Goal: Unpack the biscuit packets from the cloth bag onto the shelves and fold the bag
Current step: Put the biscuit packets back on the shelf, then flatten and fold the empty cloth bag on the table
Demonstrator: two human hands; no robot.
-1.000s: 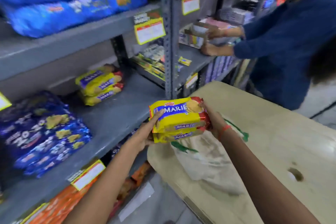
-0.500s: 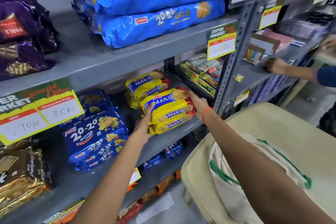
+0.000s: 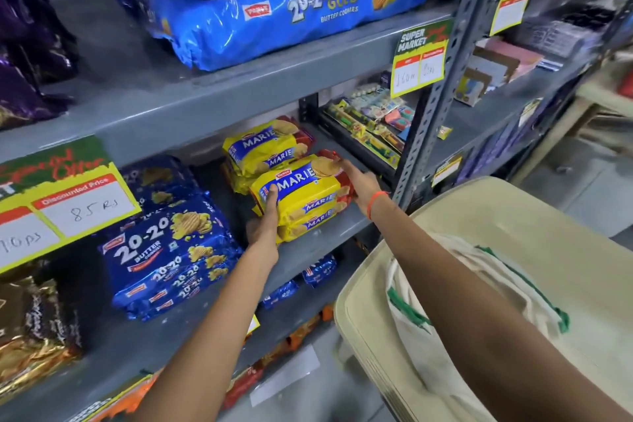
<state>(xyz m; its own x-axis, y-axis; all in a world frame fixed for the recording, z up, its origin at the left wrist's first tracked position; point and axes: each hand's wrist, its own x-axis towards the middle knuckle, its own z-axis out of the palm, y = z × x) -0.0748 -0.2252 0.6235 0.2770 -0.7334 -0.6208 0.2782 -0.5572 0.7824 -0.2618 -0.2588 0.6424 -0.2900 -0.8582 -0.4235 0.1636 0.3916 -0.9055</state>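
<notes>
Yellow Marie packets (image 3: 305,202) — a stacked bundle — sit between both hands, at the shelf edge. The cream, green-trimmed cloth bag (image 3: 445,284) lies slumped under the right forearm.

place: shop | cues: stocked steel shelves (image 3: 212,103), handwritten price tags (image 3: 418,60)

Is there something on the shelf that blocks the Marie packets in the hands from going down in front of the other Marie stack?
Nothing visible blocks it. The held Marie packets, between left hand and right hand, sit just before the shelved Marie stack; the grey shelf beneath looks bare.
</notes>
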